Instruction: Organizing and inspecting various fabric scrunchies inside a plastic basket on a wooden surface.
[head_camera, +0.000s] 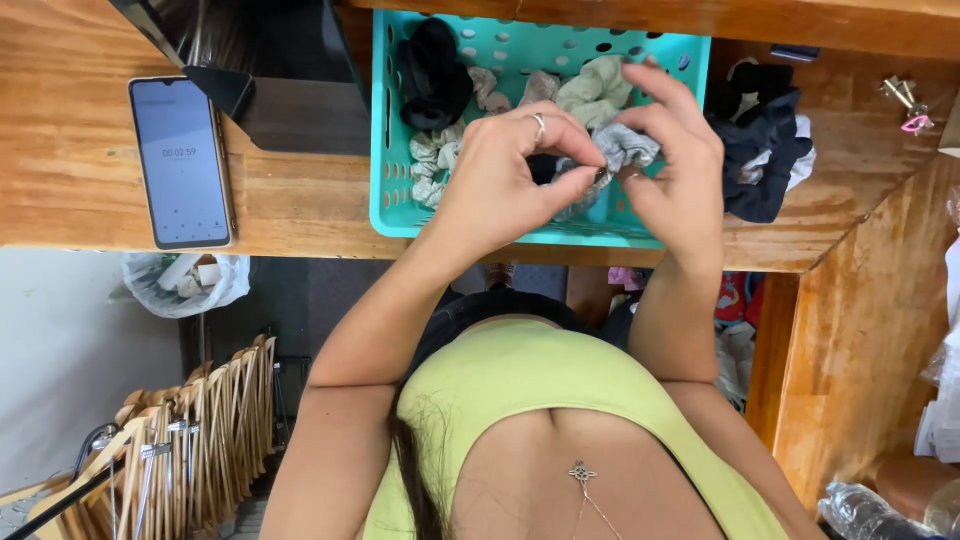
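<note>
Both my hands meet over a teal plastic basket (388, 205) on a wooden desk (70, 180). My left hand (500, 175), with a ring on one finger, pinches a grey scrunchie (628, 146). My right hand (675, 165) grips the same scrunchie from the other side, its upper fingers spread. Inside the basket lie several more scrunchies: a black one (432, 75), a pale green one (592, 92), beige ones (495, 90) and light patterned ones (432, 165).
A smartphone (180, 160) with a lit screen lies on the desk at left, next to a dark stand (290, 100). Dark and white scrunchies (765, 150) are piled right of the basket. Wooden hangers (200, 430) stand on the floor at left; a plastic bag (185, 282) hangs below the desk.
</note>
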